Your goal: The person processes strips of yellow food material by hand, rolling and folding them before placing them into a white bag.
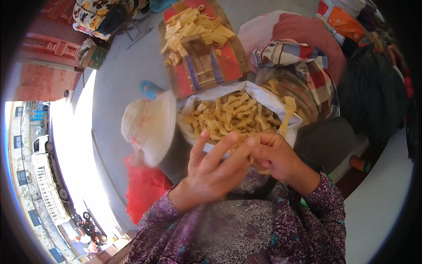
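Observation:
A yellow husk-like strip is held between my two hands above my lap, mostly hidden by the fingers. My right hand pinches it with thumb and curled fingers. The index fingertip of my left hand meets the right fingertips at the strip; its other fingers are spread, and its thumb is hidden. Just beyond the hands, an open white sack holds many short, twisted yellow pieces. One longer flat strip hangs over the sack's right rim.
Loose flat strips lie heaped on a red-topped wooden board with a wooden block. A white hat and red cloth are at left. At right are a checked cloth, a black bag and a thread spool.

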{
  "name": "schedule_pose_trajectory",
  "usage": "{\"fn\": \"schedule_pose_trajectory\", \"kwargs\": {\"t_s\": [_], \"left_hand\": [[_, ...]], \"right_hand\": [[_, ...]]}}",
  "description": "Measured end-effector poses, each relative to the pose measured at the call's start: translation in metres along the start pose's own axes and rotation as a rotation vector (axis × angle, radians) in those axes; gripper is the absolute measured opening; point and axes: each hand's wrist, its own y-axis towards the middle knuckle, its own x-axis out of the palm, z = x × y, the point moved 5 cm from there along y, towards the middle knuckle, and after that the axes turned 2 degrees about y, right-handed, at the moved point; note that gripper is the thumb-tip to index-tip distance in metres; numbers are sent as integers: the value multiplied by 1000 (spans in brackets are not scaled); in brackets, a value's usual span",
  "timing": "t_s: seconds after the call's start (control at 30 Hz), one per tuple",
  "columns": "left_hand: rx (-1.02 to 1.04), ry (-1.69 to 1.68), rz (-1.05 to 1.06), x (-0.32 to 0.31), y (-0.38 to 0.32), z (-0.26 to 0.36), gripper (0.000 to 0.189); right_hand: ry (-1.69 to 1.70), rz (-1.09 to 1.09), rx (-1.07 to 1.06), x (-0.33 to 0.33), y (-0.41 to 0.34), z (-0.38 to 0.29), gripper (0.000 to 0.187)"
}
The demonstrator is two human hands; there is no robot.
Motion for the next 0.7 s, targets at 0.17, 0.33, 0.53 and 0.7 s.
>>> {"fn": "schedule_pose_trajectory", "kwargs": {"t_s": [0.17, 0.33, 0.53, 0.7], "left_hand": [[-272, -97, 142, 3, -7, -17, 14], [-376, -280, 37, 14, -14, -32, 17], [-214, -226, -129, 17, -6, -9, 23], [-629, -797, -325, 40, -26, -26, 20]], "right_hand": [[-54, -142, -33, 18, -7, -18, 12], [-238, 54, -185, 3, 1, -19, 25], [-315, 109, -342, 2, 2, -18, 45], [-564, 27, -342, 6, -2, -14, 53]]}}
